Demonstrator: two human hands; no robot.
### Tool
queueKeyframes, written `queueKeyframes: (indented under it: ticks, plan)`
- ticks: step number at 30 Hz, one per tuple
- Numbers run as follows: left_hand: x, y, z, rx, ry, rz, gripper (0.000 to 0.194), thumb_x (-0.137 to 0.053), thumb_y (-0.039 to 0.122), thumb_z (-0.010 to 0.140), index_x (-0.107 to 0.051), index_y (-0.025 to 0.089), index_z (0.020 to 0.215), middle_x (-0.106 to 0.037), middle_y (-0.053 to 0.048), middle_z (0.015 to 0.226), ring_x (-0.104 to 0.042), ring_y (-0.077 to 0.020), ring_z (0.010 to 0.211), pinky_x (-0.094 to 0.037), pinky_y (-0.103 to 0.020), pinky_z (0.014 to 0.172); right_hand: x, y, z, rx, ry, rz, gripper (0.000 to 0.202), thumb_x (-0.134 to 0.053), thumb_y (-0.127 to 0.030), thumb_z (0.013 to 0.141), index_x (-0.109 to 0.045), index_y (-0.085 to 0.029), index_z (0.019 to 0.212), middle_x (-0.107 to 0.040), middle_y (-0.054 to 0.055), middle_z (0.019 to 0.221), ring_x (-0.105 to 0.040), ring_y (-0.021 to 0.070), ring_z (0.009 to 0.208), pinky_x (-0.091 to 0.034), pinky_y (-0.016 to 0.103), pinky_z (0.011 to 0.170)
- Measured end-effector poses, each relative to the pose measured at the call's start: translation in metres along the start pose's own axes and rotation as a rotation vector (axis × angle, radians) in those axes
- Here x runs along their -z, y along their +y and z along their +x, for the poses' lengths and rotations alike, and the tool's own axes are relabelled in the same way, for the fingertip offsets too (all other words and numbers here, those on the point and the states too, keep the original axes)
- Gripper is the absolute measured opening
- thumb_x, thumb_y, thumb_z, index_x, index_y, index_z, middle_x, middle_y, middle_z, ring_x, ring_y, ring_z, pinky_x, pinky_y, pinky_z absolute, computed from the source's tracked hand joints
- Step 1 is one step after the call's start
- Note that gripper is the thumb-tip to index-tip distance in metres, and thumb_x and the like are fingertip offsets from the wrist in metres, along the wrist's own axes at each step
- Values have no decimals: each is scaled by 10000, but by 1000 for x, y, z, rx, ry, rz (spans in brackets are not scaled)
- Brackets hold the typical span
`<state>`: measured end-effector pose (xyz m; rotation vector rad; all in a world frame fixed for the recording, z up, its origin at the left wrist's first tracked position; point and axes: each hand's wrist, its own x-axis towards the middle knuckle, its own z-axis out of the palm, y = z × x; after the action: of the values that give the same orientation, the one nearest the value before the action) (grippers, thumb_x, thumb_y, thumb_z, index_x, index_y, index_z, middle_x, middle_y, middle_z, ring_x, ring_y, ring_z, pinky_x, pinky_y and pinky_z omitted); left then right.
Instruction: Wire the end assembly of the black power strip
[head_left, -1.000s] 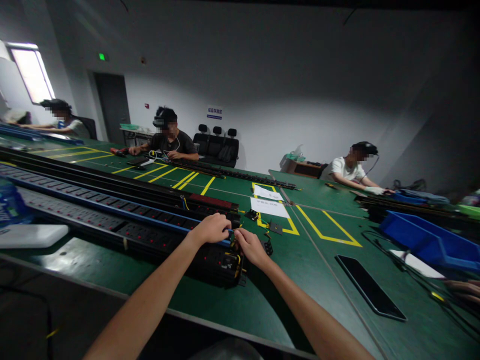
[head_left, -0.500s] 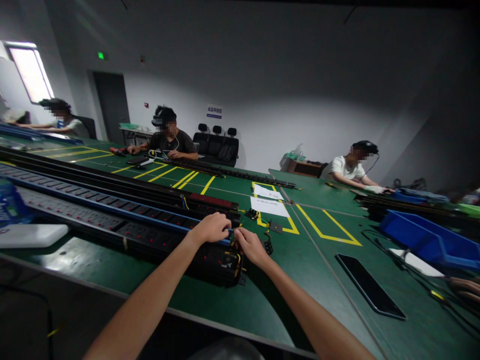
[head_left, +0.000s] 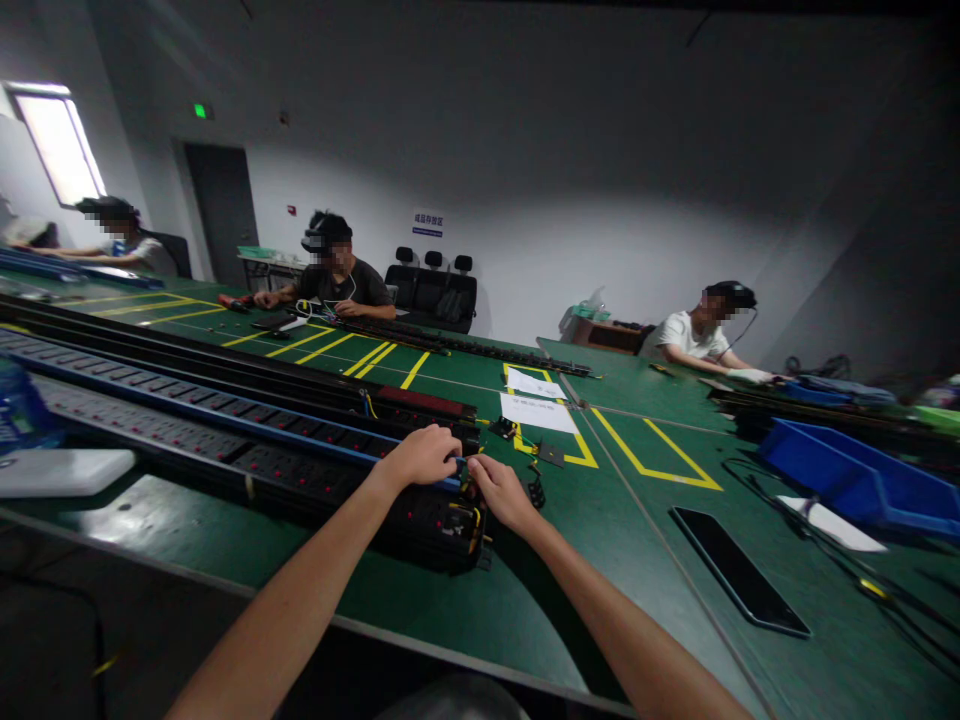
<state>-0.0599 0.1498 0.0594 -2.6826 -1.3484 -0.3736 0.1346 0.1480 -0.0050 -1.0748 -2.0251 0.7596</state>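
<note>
My left hand (head_left: 424,456) is closed over the right end of a long blue-edged power strip (head_left: 300,425). Its fingertips nearly meet those of my right hand (head_left: 502,490), which is pinched at the same end. Whatever lies between the fingers is too small and covered to make out. Just below them, the open end of a nearer black power strip (head_left: 427,520) shows yellow and dark wires (head_left: 475,528). A small black socket part (head_left: 536,490) on wires lies beside my right hand.
On the green table (head_left: 600,560) lie a phone (head_left: 739,570), paper sheets (head_left: 536,411), a blue bin (head_left: 855,480), black cables (head_left: 817,540) and a white object (head_left: 67,472) at left. Several people sit at work across the table, one in a dark shirt (head_left: 367,288).
Both hands stay in nearly the same place and pose. At far right, something tan by the cables has left the view, and the co-worker's gloved hand has shifted slightly.
</note>
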Motion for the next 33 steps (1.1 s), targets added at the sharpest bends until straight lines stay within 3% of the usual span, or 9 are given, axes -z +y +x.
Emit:
queueKeyframes:
  ticks: [33]
  plan:
    - [0, 1, -1, -4, 4, -10, 226, -529, 216, 848, -733, 194, 942, -694, -71, 918, -636, -232, 930, -479, -321, 842, 0, 1, 0, -18, -3, 26, 393, -369, -467, 1012, -627, -196, 891, -614, -9, 632, -580, 135, 495, -407, 220, 497]
